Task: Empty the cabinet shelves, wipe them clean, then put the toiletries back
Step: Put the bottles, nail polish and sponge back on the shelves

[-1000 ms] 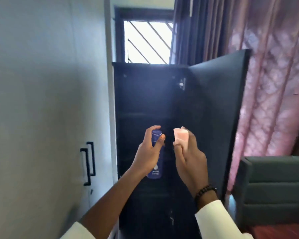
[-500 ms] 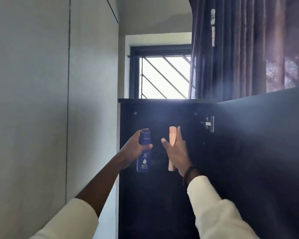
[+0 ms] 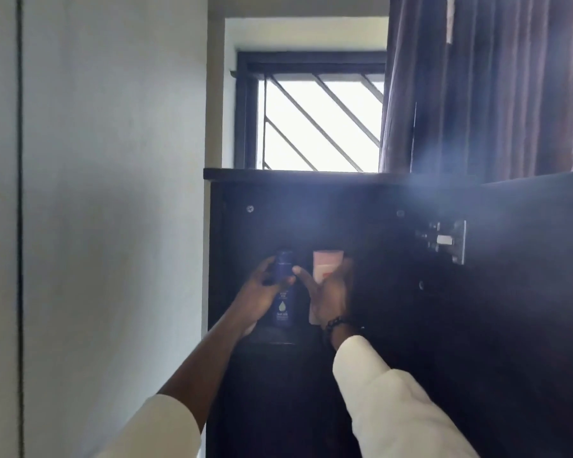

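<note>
Both hands have pushed up and forward into the top of the dark cabinet (image 3: 311, 200). The left hand (image 3: 262, 299) now holds the blue bottle (image 3: 283, 292) upright just above the shelf (image 3: 272, 335), and the right hand (image 3: 331, 295) has turned the pink tube (image 3: 326, 264) flat-on beside it.

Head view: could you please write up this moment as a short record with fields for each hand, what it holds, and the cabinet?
left hand: grips a dark blue bottle, upright
right hand: holds a pale pink tube, upright
items: side by side, bottle left of tube, a narrow gap between them
placement: at the top shelf; contact with it cannot be told
cabinet: dark, door swung open to the right, interior dim
background: barred window, curtain
</note>
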`<state>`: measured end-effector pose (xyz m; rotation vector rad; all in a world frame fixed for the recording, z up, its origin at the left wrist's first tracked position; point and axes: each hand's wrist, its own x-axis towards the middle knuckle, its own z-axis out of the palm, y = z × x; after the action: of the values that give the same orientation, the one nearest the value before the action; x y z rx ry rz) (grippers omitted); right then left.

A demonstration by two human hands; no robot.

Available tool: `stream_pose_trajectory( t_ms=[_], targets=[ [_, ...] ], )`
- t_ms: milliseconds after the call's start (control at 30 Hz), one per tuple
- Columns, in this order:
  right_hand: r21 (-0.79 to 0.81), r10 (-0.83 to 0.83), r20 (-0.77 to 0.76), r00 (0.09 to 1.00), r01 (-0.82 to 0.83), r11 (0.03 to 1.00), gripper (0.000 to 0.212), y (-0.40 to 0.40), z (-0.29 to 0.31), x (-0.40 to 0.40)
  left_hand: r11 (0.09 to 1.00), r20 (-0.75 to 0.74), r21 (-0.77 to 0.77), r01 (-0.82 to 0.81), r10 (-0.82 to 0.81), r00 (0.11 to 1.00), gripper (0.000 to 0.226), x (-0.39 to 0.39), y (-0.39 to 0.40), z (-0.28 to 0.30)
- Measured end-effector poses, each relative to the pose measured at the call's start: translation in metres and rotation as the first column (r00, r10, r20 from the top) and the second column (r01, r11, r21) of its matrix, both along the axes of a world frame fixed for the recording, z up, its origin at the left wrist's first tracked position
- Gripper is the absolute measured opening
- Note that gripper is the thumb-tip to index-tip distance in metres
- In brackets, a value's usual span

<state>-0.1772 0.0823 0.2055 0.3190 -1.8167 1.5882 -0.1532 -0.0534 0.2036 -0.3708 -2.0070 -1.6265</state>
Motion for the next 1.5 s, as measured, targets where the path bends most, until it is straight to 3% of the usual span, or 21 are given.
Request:
stream_pose_trajectory(
  t_ms=[133, 300, 433, 567, 700, 933, 1367, 1500],
  targets=[
    [0.086, -0.026, -0.02, 0.999, 0.028, 0.996, 0.056, 0.014, -0.008, -0.002, 0.998, -0.007, -0.038, 0.055, -0.055, 0.998, 0.047, -0.004, 0.001, -0.01],
    [0.334, 0.02, 0.159, 0.987, -0.073, 0.94, 0.04, 0.041, -0.012, -0.013, 1.0, 0.083, -0.015, 0.026, -0.025, 0.996, 0.038, 0.004, -0.005, -0.011],
    [0.27, 0.193, 0.275, 0.942, -0.269, 0.924, 0.045, 0.055, 0.003, -0.004, 0.99, 0.17, -0.123, 0.072, -0.051, 0.984, 0.037, 0.014, -0.013, -0.004],
    [0.254, 0.256, 0.347, 0.902, -0.353, 0.9, 0.042, 0.062, 0.007, 0.001, 0.984, 0.194, -0.166, 0.065, -0.032, 0.98, 0.034, 0.018, -0.018, -0.005],
    [0.223, 0.287, 0.378, 0.88, -0.388, 0.894, 0.045, 0.063, 0.005, 0.004, 0.982, 0.208, -0.188, 0.024, 0.016, 0.978, 0.046, 0.022, -0.017, -0.007],
    [0.289, 0.243, 0.388, 0.889, -0.368, 0.884, 0.05, 0.062, 0.002, 0.013, 0.983, 0.204, -0.181, -0.042, 0.079, 0.976, 0.064, 0.032, -0.01, -0.01],
    [0.333, 0.153, 0.371, 0.916, -0.285, 0.899, 0.046, 0.071, -0.008, 0.023, 0.977, 0.185, -0.146, -0.154, 0.18, 0.966, 0.065, 0.046, 0.006, -0.007],
    [0.358, 0.023, 0.284, 0.959, -0.128, 0.925, 0.043, 0.076, -0.013, 0.027, 0.94, 0.119, -0.189, -0.284, 0.309, 0.944, 0.065, 0.06, 0.009, -0.008]
  ],
)
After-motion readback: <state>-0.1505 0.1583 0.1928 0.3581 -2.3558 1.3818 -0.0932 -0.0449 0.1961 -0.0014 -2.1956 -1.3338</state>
